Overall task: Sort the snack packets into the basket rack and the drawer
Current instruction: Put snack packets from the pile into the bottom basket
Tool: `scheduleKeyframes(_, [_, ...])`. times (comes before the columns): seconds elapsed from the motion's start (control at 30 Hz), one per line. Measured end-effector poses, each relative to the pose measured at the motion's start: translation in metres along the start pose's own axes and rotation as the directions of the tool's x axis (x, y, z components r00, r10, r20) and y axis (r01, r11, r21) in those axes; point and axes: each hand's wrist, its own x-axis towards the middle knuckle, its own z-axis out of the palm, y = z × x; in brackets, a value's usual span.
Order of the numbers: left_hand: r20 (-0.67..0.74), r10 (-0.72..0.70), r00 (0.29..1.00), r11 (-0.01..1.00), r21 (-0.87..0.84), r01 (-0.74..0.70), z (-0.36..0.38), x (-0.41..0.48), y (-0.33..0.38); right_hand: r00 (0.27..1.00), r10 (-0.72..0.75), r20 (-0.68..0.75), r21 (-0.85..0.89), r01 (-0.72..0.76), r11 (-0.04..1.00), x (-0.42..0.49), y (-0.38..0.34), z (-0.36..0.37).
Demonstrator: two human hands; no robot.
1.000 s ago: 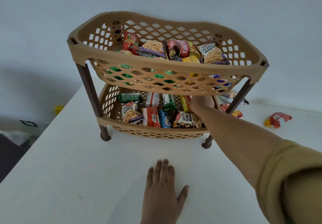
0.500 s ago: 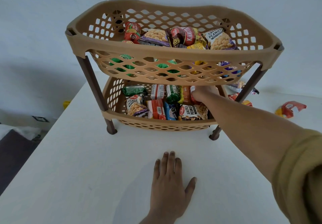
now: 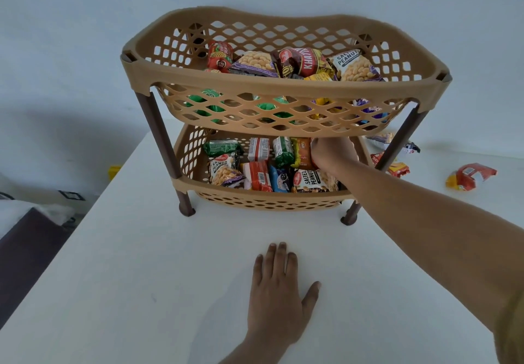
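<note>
A tan two-tier basket rack [image 3: 283, 89] on dark brown legs stands on the white table [image 3: 141, 278]. Both tiers hold several snack packets; a salted peanuts packet [image 3: 313, 182] lies at the front of the lower basket [image 3: 187, 183]. My right hand [image 3: 334, 154] reaches into the back right of the lower basket, fingers curled down on a red snack packet [image 3: 313, 162] that is mostly hidden under the hand. My left hand [image 3: 279, 292] lies flat on the table in front of the rack, fingers apart, holding nothing. No drawer is in view.
Loose packets lie on the table to the right of the rack: a red and yellow one [image 3: 470, 177], another red one [image 3: 398, 168] by the rear right leg, and a pale one [image 3: 381, 140] behind it. The table's left edge drops off beside the rack.
The view has shifted, so the rack sits more to the right in frame. My right hand has stayed at the back right of the lower basket. The left hand has stayed flat.
</note>
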Motion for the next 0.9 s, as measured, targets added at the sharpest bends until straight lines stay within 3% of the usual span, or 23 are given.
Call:
scheduleKeyframes(0.1, [-0.014,0.019,1.0,1.0,-0.014,-0.019,0.002,-0.002,-0.001,0.973,-0.207,-0.1,-0.004,0.207,0.978,-0.031,-0.009,-0.015])
scheduleKeyframes(0.2, [-0.018,0.019,1.0,0.999,-0.026,-0.02,0.001,-0.002,0.0,0.89,-0.417,-0.186,0.013,0.427,0.904,-0.079,-0.014,-0.026])
scheduleKeyframes(0.27, [-0.026,0.023,0.999,0.999,-0.032,-0.024,0.002,-0.002,0.0,0.869,-0.458,-0.19,0.061,0.476,0.878,-0.119,-0.01,-0.03])
scheduleKeyframes(0.37, [-0.026,0.027,0.999,0.999,-0.045,-0.028,0.005,-0.002,-0.003,0.873,-0.484,-0.063,0.006,0.486,0.874,-0.177,0.015,-0.024])
scheduleKeyframes(0.5, [-0.033,0.017,0.999,0.997,-0.07,-0.02,0.009,-0.003,-0.005,0.905,-0.398,0.152,-0.103,0.415,0.904,-0.245,0.062,0.0])
scheduleKeyframes(0.6, [-0.033,0.006,0.999,0.998,-0.066,-0.008,0.01,-0.003,-0.005,0.936,-0.265,0.23,-0.122,0.298,0.947,-0.278,0.094,0.015])
scheduleKeyframes(0.73, [-0.031,0.013,0.999,0.998,-0.056,-0.015,0.011,-0.002,-0.005,0.966,-0.102,0.238,-0.146,0.139,0.979,-0.298,0.119,0.023])
scheduleKeyframes(0.9, [-0.053,0.016,0.998,0.998,-0.057,-0.019,0.013,-0.002,-0.007,0.963,-0.082,0.258,-0.217,0.14,0.966,-0.302,0.121,0.028])
